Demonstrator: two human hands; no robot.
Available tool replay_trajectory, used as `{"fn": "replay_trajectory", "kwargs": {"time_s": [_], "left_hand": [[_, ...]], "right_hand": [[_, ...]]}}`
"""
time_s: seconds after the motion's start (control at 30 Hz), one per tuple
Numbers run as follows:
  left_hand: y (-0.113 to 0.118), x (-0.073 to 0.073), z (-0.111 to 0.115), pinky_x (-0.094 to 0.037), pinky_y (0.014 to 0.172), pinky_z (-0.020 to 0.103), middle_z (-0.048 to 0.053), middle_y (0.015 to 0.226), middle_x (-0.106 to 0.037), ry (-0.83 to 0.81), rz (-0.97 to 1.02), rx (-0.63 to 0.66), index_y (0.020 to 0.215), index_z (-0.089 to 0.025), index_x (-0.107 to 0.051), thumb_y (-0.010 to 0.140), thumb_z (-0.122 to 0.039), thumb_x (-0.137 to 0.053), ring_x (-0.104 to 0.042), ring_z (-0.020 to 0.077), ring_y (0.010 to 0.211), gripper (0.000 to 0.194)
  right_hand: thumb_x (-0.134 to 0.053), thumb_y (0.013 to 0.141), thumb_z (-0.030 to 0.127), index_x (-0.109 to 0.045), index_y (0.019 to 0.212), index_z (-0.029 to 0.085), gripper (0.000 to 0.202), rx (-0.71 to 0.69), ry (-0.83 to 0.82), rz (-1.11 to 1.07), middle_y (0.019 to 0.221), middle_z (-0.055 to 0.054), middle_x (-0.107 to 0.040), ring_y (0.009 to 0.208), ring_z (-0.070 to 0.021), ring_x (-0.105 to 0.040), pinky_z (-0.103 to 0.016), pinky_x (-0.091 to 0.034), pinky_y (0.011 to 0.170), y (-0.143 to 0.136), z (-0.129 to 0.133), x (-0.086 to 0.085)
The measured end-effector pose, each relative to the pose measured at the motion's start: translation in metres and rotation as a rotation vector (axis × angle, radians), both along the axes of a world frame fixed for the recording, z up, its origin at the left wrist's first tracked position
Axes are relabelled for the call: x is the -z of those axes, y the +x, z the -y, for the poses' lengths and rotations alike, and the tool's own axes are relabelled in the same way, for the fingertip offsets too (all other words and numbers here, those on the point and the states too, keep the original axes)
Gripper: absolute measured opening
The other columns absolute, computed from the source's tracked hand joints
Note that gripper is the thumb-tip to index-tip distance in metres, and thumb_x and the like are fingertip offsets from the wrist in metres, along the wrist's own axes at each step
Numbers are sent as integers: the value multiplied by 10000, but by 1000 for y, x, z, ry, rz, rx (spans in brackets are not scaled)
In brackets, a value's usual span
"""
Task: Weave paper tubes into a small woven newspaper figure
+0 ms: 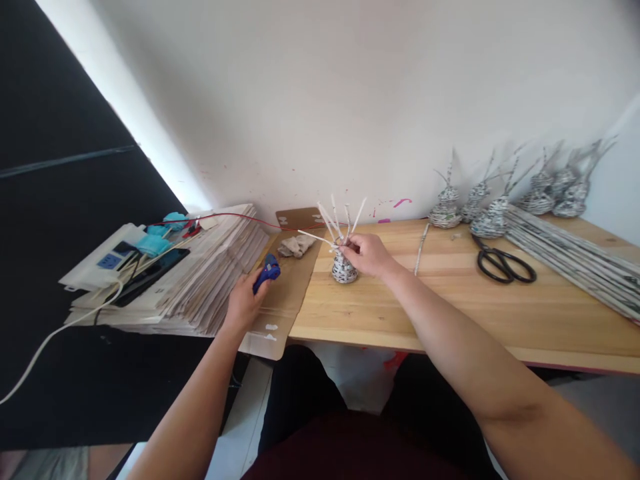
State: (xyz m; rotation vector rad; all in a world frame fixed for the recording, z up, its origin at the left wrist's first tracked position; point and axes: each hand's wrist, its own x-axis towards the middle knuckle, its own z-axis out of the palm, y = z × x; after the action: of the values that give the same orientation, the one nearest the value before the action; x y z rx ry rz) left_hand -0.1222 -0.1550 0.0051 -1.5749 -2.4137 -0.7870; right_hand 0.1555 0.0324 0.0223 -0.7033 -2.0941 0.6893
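Note:
My left hand point(243, 300) is closed around a blue glue gun point(270, 269), held over the cardboard sheet point(283, 313). At the wooden table's left part stands a small woven paper-strip vessel point(345, 269), narrow at the neck, with several loose paper strands point(334, 217) sticking up and out from its top. My right hand point(367, 255) pinches at the neck from the right; the fingertips partly hide the strands there. Just left of the vessel, a crumpled greyish cloth point(296, 246) lies on the cardboard.
Right of my right hand lie a single paper strand point(421, 250) and black-handled scissors point(506, 265). Several woven gourd shapes point(493, 217) stand by the wall, beside long paper rods point(575, 267). At left, a paper stack point(215, 267) bears a phone point(153, 275) and a white power strip point(107, 257).

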Motion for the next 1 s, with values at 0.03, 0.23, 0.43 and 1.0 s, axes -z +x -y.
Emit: {"fn": "replay_trajectory", "kwargs": {"time_s": [0.03, 0.23, 0.43, 1.0], "left_hand": [[3, -3, 3, -500, 935, 368, 130, 1084, -704, 61, 40, 21, 1271, -161, -667, 885, -451, -558, -656, 278, 1035, 495], [45, -26, 2, -429, 578, 240, -14, 636, -554, 232, 519, 202, 1077, -138, -697, 797, -551, -676, -510, 130, 586, 499], [86, -30, -15, -280, 445, 177, -47, 629, -452, 264, 1020, 418, 1073, -134, -644, 777, -642, -691, -397, 65, 500, 589], [108, -27, -17, -516, 774, 281, 63, 878, -741, 116, 464, 226, 1012, -136, -719, 788, -497, -664, -664, 183, 787, 428]], "right_hand": [[-638, 848, 242, -704, 796, 160, 117, -5, -2, 1, 678, -34, -706, 589, -134, -583, -247, -384, 598, 0, 0, 0], [-632, 849, 210, -687, 782, 158, 101, -45, -1, -1, 629, -8, -659, 558, -110, -529, -245, -363, 598, 0, 3, -2], [-635, 845, 199, -693, 777, 155, 99, -44, 19, 27, 598, 7, -626, 547, -103, -501, -237, -343, 584, 2, 5, -4], [-623, 879, 214, -706, 793, 155, 133, -38, 53, 56, 643, -24, -668, 589, -127, -554, -249, -347, 621, -1, 4, -3]]}}
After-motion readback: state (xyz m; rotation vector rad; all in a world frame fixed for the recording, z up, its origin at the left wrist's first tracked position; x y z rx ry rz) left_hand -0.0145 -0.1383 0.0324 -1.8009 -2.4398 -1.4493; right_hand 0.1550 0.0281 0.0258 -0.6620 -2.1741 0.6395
